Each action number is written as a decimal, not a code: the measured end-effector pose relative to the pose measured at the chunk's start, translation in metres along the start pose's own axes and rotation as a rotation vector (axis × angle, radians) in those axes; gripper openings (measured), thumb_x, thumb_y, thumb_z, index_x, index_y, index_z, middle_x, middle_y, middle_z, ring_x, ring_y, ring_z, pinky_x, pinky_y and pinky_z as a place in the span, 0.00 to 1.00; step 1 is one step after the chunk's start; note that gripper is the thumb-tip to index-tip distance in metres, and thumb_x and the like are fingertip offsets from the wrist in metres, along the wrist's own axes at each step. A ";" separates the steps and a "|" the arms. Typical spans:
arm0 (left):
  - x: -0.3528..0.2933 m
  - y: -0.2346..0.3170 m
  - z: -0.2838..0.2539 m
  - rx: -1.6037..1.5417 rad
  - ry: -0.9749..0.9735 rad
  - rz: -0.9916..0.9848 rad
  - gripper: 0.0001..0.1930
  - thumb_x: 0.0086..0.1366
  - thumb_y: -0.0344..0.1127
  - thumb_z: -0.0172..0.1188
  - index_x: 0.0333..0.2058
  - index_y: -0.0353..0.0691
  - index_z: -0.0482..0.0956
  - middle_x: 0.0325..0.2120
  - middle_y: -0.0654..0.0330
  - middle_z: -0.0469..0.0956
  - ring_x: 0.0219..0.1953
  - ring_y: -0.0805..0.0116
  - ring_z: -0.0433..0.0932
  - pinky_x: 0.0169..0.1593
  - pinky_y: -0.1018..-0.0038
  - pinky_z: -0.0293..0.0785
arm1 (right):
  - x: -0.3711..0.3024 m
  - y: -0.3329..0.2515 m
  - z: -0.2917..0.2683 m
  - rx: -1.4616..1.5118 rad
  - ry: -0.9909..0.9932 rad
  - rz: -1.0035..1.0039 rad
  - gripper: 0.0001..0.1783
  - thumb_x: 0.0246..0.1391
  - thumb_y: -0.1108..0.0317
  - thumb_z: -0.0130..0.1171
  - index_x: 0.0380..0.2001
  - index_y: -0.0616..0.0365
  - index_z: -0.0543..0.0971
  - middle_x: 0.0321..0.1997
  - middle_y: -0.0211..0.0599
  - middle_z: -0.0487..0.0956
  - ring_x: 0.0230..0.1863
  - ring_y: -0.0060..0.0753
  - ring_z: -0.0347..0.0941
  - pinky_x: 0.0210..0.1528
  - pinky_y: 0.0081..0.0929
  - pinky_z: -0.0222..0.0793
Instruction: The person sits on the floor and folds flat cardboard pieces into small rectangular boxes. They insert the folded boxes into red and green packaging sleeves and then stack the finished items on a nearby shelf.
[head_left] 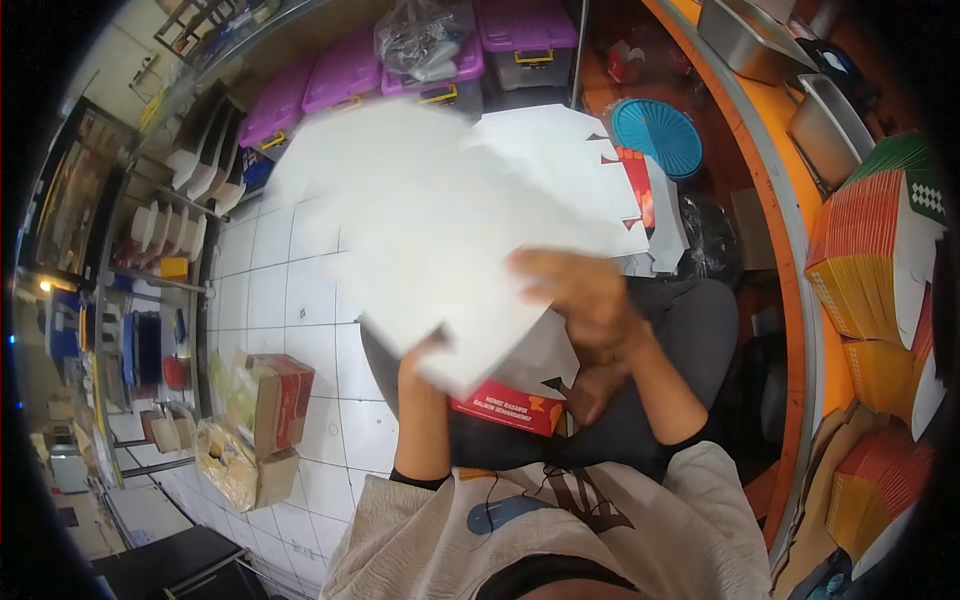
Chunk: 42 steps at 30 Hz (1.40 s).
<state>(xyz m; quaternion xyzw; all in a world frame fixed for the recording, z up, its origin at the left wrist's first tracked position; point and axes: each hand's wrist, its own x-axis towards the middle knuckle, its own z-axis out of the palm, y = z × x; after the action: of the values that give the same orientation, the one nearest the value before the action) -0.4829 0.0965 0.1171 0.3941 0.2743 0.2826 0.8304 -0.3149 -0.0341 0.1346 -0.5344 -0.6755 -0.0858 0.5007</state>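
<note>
A large white flat cardboard box blank (420, 220), smeared by motion, is held up in front of me over my lap. My left hand (422, 355) grips its near edge beside a small notch, thumb on top and the other fingers hidden beneath. My right hand (580, 290) is blurred at the blank's right edge; whether its fingers close on the card cannot be made out. Under the raised blank, another blank with a red printed panel (510, 407) lies on my crossed legs. Beyond my knees a stack of white blanks (545, 130) shows a red printed strip on its right.
Folded red and orange cartons (865, 265) stand stacked on the right shelf, with metal pans (830, 130) beyond them. A round blue lid (657, 138) lies at the far right. Purple-lidded bins (345, 75) line the back. On the tiled floor at left stands an open carton (283, 405).
</note>
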 end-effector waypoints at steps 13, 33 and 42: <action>-0.030 0.026 0.000 0.308 0.301 0.111 0.17 0.67 0.42 0.47 0.43 0.33 0.70 0.34 0.57 0.75 0.33 0.71 0.75 0.37 0.77 0.73 | -0.005 -0.026 0.046 0.092 -0.310 -0.029 0.10 0.46 0.69 0.57 0.34 0.56 0.75 0.52 0.34 0.74 0.55 0.40 0.67 0.58 0.38 0.61; -0.014 0.023 -0.016 0.849 -0.242 0.598 0.08 0.65 0.31 0.47 0.32 0.32 0.71 0.22 0.59 0.69 0.26 0.70 0.65 0.32 0.75 0.63 | -0.026 0.022 0.027 1.025 0.384 0.930 0.32 0.56 0.65 0.53 0.59 0.64 0.54 0.61 0.44 0.57 0.59 0.24 0.54 0.60 0.25 0.50; 0.016 0.067 -0.025 0.842 -0.319 0.219 0.13 0.65 0.37 0.50 0.39 0.31 0.73 0.29 0.59 0.72 0.33 0.75 0.68 0.39 0.77 0.65 | -0.016 0.020 -0.002 1.048 -0.055 1.061 0.28 0.46 0.69 0.65 0.51 0.65 0.70 0.48 0.39 0.75 0.48 0.24 0.70 0.51 0.26 0.65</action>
<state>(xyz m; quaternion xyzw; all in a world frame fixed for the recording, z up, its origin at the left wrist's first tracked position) -0.5062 0.1555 0.1542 0.7621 0.1908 0.1688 0.5953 -0.2989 -0.0374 0.1149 -0.4818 -0.2915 0.5141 0.6470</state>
